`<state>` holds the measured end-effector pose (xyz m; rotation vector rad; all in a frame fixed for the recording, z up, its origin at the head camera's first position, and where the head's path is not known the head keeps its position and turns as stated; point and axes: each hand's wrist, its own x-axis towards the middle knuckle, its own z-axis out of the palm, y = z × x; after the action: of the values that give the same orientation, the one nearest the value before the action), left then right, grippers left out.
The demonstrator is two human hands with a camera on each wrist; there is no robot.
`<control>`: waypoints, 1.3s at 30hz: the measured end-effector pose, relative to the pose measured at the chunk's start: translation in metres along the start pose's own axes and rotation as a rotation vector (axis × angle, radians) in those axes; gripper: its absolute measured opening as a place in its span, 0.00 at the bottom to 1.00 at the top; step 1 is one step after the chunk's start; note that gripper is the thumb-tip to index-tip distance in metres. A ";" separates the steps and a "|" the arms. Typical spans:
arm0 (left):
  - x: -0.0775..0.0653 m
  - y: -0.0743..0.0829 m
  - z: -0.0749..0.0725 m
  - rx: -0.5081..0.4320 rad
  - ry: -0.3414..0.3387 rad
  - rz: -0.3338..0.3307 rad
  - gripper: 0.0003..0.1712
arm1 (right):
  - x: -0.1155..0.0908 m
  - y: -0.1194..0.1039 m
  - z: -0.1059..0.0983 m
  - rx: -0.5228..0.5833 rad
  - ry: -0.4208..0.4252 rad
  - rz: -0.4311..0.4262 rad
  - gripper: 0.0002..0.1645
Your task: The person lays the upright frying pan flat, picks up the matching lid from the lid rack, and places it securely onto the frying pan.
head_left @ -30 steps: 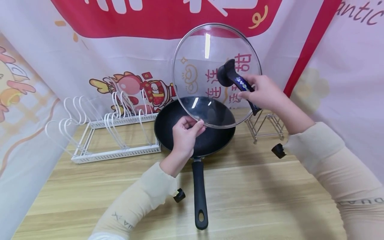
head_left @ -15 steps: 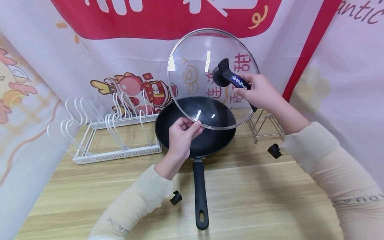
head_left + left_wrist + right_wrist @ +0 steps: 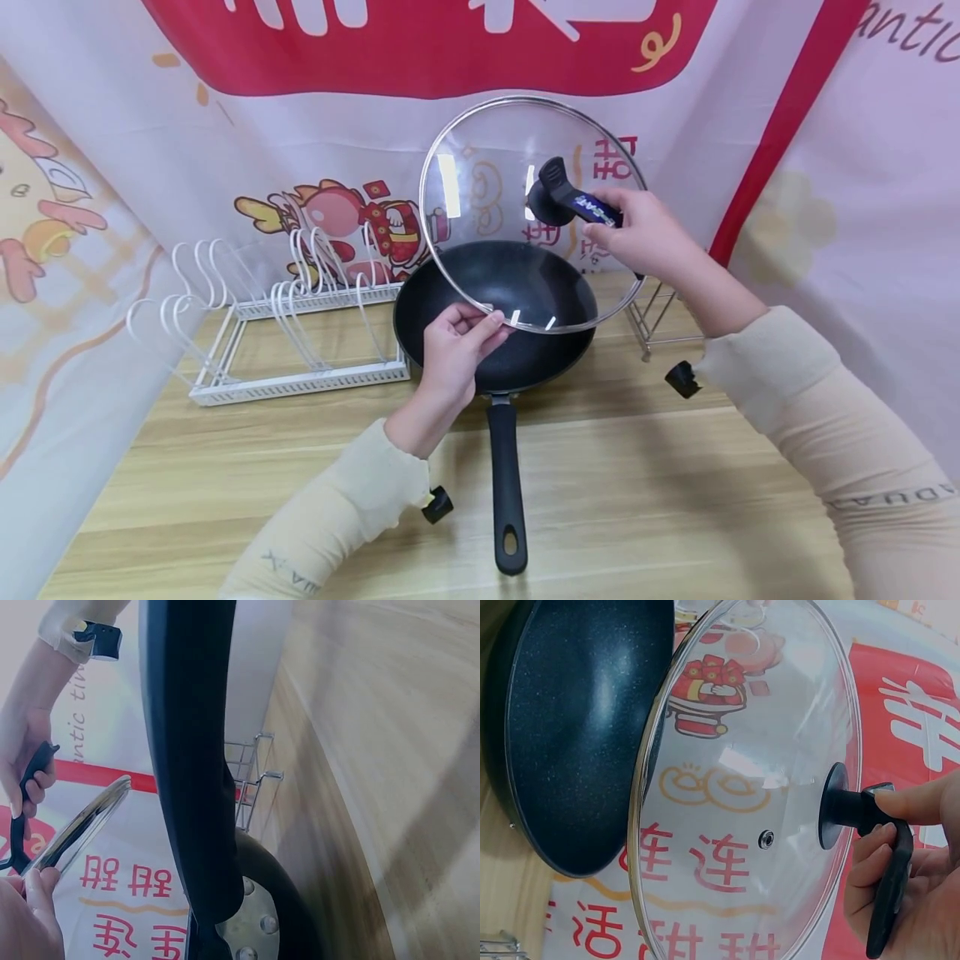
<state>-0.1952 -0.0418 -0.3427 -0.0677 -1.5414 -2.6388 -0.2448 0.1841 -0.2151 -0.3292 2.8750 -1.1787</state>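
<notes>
A round glass lid (image 3: 480, 200) with a metal rim is held tilted above a black frying pan (image 3: 495, 358). My right hand (image 3: 648, 233) grips the lid's black handle (image 3: 891, 892), fingers curled round it in the right wrist view. Low on the lid's near rim, my left hand (image 3: 457, 346) pinches the edge between thumb and fingers. The pan sits on the wooden table with its long black handle (image 3: 507, 483) pointing toward me. That pan handle (image 3: 191, 750) crosses the left wrist view close up, with the lid (image 3: 82, 825) seen nearly edge-on beyond it.
Left of the pan stands a white wire rack (image 3: 300, 383) with upright loops, its end close beside the pan. A small metal wire stand (image 3: 660, 321) is at the right, partly behind my right arm. Printed cloth (image 3: 360, 133) hangs behind the table (image 3: 637, 500).
The lid has come down slightly and leaned further back toward level, with both hands still holding it. The head view has shifted a little. Pan and rack stay in place.
</notes>
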 end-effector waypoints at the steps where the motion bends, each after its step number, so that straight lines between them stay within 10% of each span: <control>1: 0.000 0.000 -0.001 -0.006 0.001 -0.003 0.05 | 0.000 0.000 0.000 -0.004 -0.002 0.001 0.34; 39: -0.012 0.019 -0.014 -0.140 0.053 -0.110 0.12 | 0.029 -0.023 0.010 -0.112 -0.038 -0.040 0.32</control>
<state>-0.1810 -0.0622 -0.3342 0.0797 -1.3810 -2.8065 -0.2676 0.1554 -0.2042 -0.4087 2.9210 -1.0068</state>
